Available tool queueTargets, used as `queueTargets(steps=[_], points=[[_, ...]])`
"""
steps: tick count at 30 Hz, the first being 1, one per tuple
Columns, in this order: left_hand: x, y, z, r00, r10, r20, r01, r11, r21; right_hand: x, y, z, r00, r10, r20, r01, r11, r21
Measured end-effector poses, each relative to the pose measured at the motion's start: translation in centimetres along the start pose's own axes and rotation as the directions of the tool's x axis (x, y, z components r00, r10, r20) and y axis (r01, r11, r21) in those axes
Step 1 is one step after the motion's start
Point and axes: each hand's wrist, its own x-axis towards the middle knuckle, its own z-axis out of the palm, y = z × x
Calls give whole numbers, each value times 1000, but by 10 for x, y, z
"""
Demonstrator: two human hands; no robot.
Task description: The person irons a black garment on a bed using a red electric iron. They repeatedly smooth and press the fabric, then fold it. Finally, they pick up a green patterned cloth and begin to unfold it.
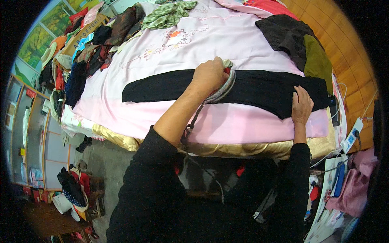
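A pair of black trousers [267,88], folded lengthwise, lies across the pink embroidered sheet [152,112]. My left hand [209,74] is closed around the handle of a clothes iron [222,92], which sits on the middle of the trousers. Most of the handle is hidden by my fingers. A dark cord [194,118] runs from the iron down past my forearm towards me. My right hand [301,101] lies flat on the trousers near their wide right end, fingers slightly spread, with nothing gripped.
Piled clothes [91,57] line the left side of the bed. Dark and olive garments [288,39] lie at the far right, and a green patterned cloth [170,13] at the back. A power strip [352,135] with cables hangs at the right edge. Shelves [33,130] stand left.
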Motion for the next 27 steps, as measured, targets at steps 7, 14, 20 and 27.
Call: queueTargets(steps=[7,14,20,27], points=[[-2,1,-1,1000,5,8,-5,1000,-7,-1,1,3,999,-22,-30,23,1000,7],[-1,0,2,1000,12,-26,-13,1000,-12,0,5,5,999,-25,-24,25,1000,-18],[-2,-2,3,999,32,-39,-33,999,-33,0,7,7,999,-34,-30,33,999,-24],[-4,-2,2,999,23,-47,-24,999,-29,-1,3,6,998,-40,-51,39,999,-22]])
